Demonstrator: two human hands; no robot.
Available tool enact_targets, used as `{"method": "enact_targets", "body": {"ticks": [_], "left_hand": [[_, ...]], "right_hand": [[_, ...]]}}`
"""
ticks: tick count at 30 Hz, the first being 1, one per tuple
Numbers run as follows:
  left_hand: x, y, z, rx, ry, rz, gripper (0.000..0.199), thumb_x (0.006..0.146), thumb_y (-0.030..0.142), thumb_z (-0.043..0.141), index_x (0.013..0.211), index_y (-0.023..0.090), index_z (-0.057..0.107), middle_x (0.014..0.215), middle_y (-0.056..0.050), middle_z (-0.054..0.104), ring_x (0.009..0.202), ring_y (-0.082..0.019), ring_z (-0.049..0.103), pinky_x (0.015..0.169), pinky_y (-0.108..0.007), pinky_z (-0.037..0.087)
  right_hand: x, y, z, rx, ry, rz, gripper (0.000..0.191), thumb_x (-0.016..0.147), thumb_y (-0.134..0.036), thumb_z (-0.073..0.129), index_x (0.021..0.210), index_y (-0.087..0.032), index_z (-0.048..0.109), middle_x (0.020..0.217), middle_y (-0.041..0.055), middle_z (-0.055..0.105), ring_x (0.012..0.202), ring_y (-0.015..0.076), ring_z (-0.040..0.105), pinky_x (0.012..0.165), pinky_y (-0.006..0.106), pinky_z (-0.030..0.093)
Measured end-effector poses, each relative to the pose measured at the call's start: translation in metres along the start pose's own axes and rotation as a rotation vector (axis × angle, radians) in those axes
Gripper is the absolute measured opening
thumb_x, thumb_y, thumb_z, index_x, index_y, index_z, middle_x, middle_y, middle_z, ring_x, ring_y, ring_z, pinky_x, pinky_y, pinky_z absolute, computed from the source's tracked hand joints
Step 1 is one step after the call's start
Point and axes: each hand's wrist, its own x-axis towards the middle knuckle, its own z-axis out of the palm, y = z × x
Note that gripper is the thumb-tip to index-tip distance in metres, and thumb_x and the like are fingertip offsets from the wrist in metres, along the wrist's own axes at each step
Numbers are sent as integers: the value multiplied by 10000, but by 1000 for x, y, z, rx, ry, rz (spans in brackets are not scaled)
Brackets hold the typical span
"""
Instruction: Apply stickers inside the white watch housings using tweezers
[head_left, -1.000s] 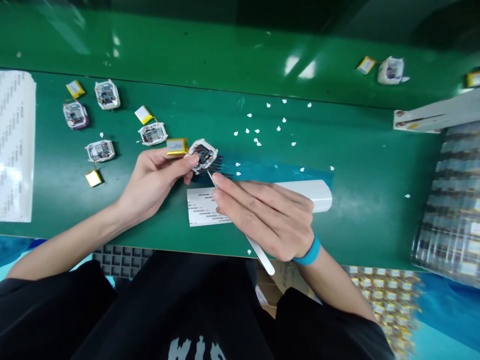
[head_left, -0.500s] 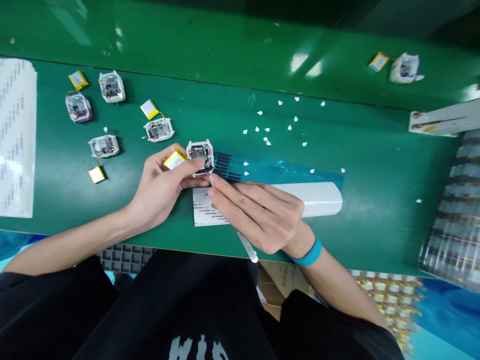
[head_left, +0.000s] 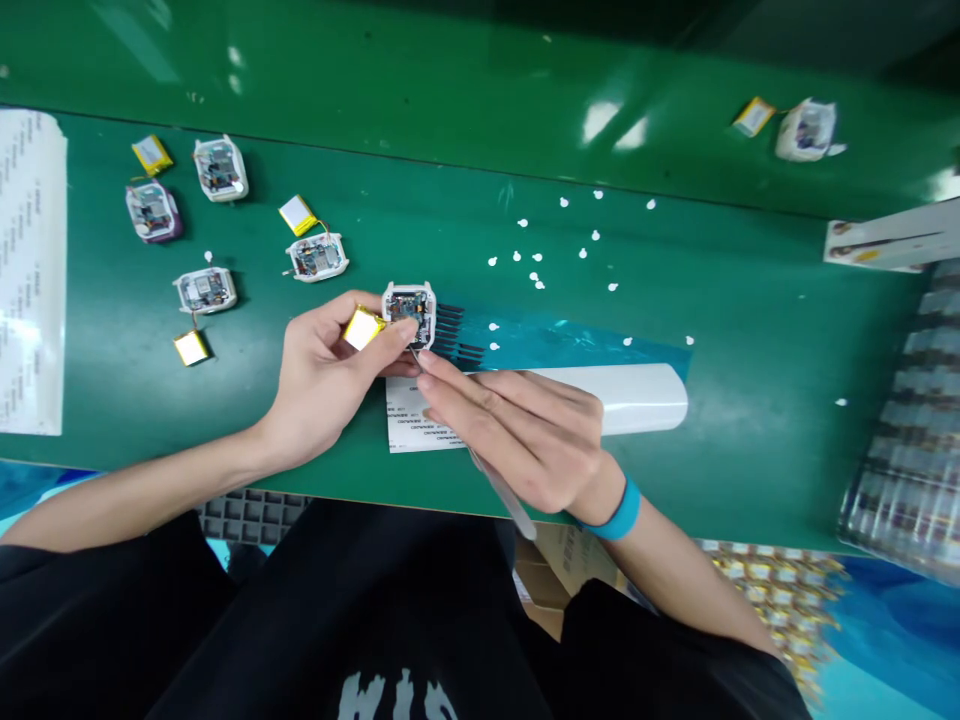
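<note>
White-rimmed watch case (head_left: 410, 303), dark circuitry exposed inside.

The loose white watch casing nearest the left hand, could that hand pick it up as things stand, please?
Probably not: nothing visible blocks the loose watch casing, but the left hand grips another white casing.
</note>
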Motion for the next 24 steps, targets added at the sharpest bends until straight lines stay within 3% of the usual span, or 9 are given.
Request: {"method": "enact_targets", "body": {"ticks": [3,5,12,17,20,22,24], "left_hand": [[1,-2,-1,43,-14,70,248,817,182,865,1045,207,770,873,0,742,634,-130,684,629,-256,646],[2,-2,-2,51,-21,88,255,823,188,861,1062,217,774,901,-2,749,624,-132,689,614,-258,645],[5,0,-5,54,-77,72,322,789,180,887,1087,211,771,942,-18,751,705,-142,712,670,-252,656],[7,-4,-5,184,-186,146,348,773,235,901,1095,219,770,886,-26,745,736,-175,704,646,-287,618],[44,4,-11,401,-196,249,417,793,328,886,1169,214,746,934,-34,736,733,-175,652,661,-336,551],[85,22,-19,585,-68,373,439,831,444,854,1190,240,703,930,10,690,776,-166,586,726,-364,488],[126,48,-25,729,17,392,392,871,525,814,1133,268,678,890,46,609,947,-182,495,975,-406,422]], "right_hand": [[-2,-1,-3,81,12,75,231,969,-77,691,1198,-50,706,1236,185,758,962,189,801,769,300,700],[-3,-1,-4,102,23,108,250,955,-61,703,1204,-76,704,1239,175,759,1035,192,797,823,307,706],[-6,2,-7,104,45,113,292,952,-71,696,1237,-130,713,1265,148,757,1061,204,798,833,302,707],[-6,4,-18,-29,94,52,219,976,-129,693,1186,-155,747,1248,126,774,963,193,806,711,283,681],[-7,7,-19,-110,160,19,175,986,-137,690,1148,-126,757,1215,129,786,924,174,799,714,267,665],[-8,10,-17,-149,219,-4,168,992,-146,690,1141,-104,755,1206,129,788,905,159,791,739,257,661],[-8,12,-16,-188,265,-28,170,999,-165,695,1141,-94,754,1197,118,793,875,141,782,740,245,655]]}}
